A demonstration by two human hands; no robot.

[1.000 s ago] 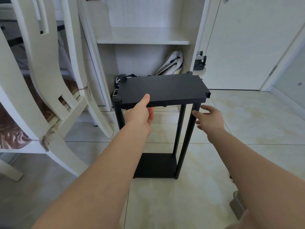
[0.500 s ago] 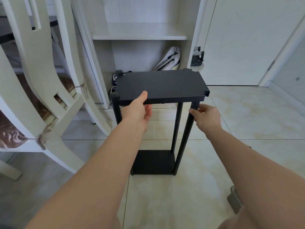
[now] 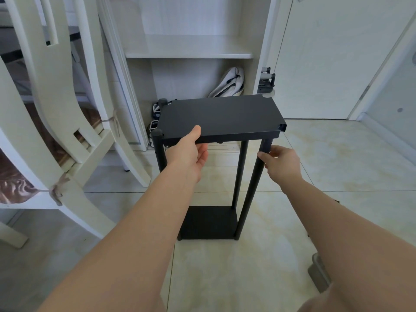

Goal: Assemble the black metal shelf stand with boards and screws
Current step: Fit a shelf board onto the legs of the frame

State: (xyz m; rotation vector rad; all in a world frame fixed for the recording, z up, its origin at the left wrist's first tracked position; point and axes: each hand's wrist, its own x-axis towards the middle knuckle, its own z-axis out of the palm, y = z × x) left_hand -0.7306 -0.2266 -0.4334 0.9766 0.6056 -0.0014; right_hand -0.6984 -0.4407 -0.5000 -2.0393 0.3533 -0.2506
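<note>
Here, left hand (image 3: 191, 152) gripping board's (image 3: 221, 115) near edge

Both arms reach forward; left hand (image 3: 189, 154) pinches the flat black metal board (image 3: 220, 115), right hand (image 3: 282, 163) curls round a black round post (image 3: 250, 192).

Two boards (image 3: 220, 115) (image 3: 209, 221), four poles (image 3: 160, 152) (image 3: 162, 102) (image 3: 239, 172) (image 3: 249, 192), two hands (image 3: 189, 154) (image 3: 282, 162)

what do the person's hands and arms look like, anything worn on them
The left hand and right hand are bare: no gloves, rings or watch show. The left forearm and right forearm are bare too, with no sleeve in view down to the frame's edge.
</note>
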